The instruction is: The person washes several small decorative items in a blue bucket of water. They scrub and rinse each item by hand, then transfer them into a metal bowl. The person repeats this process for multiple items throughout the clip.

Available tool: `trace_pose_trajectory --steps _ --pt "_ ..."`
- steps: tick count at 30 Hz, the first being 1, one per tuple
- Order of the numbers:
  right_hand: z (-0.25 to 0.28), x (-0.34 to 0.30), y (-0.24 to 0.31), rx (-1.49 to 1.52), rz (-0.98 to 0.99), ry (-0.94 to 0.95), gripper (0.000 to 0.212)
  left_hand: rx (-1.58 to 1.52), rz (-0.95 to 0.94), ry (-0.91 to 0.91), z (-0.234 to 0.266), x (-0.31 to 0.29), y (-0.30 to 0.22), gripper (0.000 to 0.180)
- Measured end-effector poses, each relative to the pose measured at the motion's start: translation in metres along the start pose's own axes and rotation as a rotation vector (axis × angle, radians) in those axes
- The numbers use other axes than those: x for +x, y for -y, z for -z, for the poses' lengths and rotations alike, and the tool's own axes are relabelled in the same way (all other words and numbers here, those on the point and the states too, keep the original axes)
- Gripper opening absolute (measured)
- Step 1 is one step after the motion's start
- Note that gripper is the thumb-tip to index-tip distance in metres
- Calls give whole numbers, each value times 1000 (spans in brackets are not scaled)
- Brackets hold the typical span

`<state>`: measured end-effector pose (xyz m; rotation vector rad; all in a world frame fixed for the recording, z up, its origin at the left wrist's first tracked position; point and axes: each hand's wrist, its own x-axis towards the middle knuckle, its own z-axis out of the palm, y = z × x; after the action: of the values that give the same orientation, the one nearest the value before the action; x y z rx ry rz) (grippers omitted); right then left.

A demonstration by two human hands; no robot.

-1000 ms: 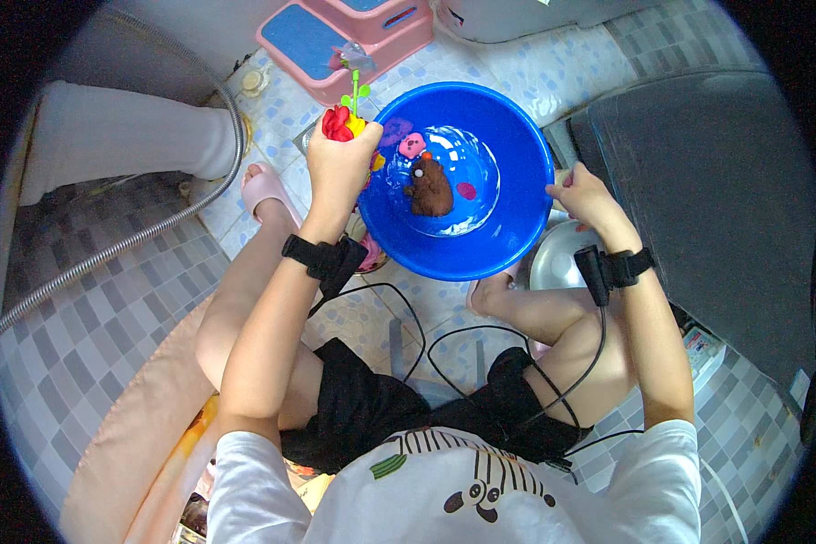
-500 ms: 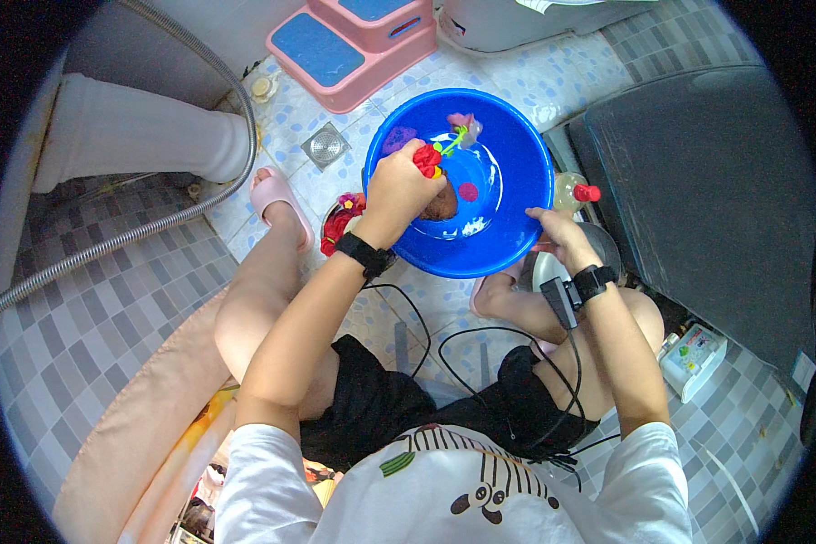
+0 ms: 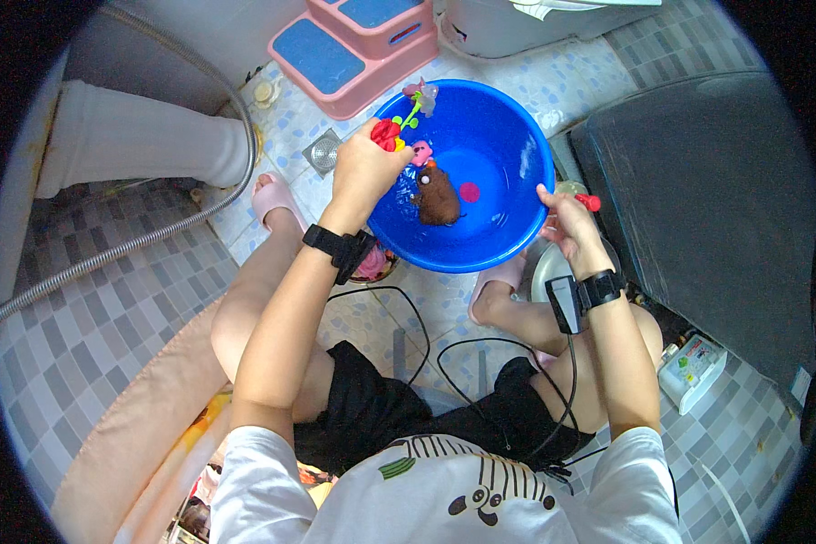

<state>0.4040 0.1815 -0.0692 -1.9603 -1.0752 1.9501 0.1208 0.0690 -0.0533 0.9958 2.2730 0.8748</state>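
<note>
A round blue basin (image 3: 508,238) stands tilted before me, with some water in it. My left hand (image 3: 363,168) is closed at its left rim on artificial flowers (image 3: 387,134), a red bloom with yellow. A green stem with a pale pink bloom (image 3: 422,95) sticks out past my fingers. Inside the basin lies a brown furry toy (image 3: 439,198), with a small pink toy (image 3: 422,152) beside it. My right hand (image 3: 571,222) grips the basin's right rim, thumb on top and fingers outside below, partly hidden.
A pink step stool (image 3: 344,100) with blue treads stands behind the basin, near a floor drain (image 3: 322,151). Under my left forearm is a container with pink flowers (image 3: 372,263). At right are a red-capped bottle (image 3: 589,202), a dark panel (image 3: 698,199) and a white pack (image 3: 692,372).
My left hand has moved left and up to the rim with the flowers, uncovering the brown toy and the pink toy. The basin's right side is still held by my right hand.
</note>
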Motion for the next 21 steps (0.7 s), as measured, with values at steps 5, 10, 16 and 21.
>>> trace_pose_trajectory --steps 5,10,16,21 --pt "-18 -3 25 12 141 -37 26 -151 100 10 5 0 -4 35" --pt "-30 -3 47 -43 179 15 27 -122 116 52 9 3 3 32" --pt "-43 -6 65 -53 285 18 28 -119 192 83 -4 11 15 32" --pt "-52 4 76 -169 373 21 30 -37 185 75 -19 24 34 34"
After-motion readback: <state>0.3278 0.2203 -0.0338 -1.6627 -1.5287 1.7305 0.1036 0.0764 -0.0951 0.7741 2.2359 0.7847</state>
